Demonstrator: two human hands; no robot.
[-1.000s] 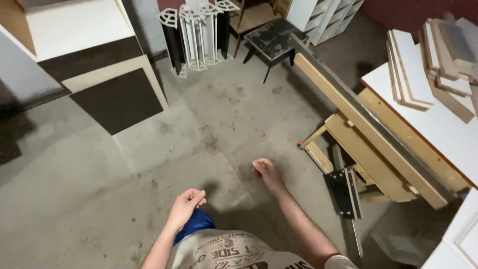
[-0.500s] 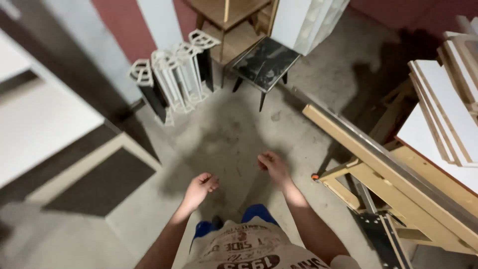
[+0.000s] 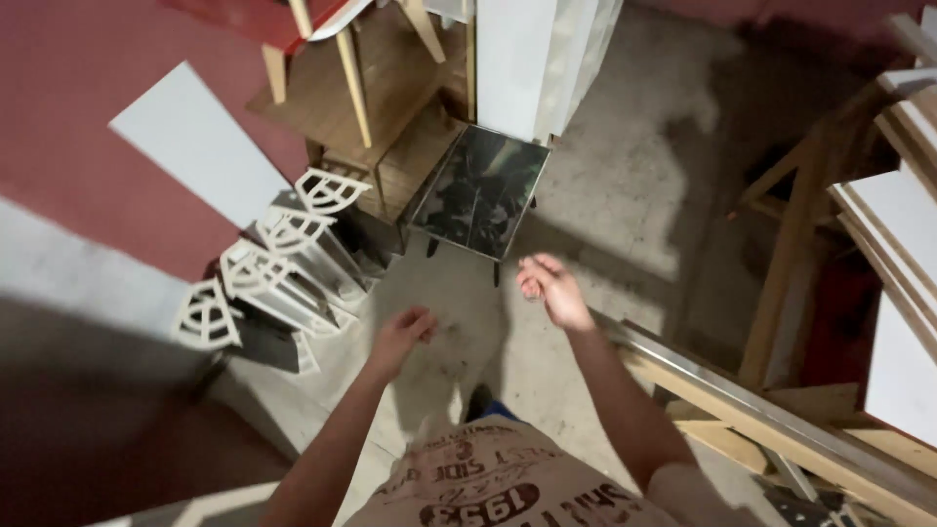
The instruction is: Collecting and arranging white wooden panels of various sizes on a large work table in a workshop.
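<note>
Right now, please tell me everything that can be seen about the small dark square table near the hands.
The small square table has a dark, glossy top that reflects blurred shapes, framed by a thin dark edge. Thin dark legs show below its near corners. It stands upright on the concrete floor, seen from above and slightly turned. Behind it is a tall white panel, beside it a wooden piece of furniture. Whether these touch it cannot be told. Both hands are empty and apart from it; the right hand is nearest.

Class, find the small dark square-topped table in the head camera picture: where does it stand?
The small dark table stands on the concrete floor, top centre, ahead of both hands, beside the white carved pieces.
</note>
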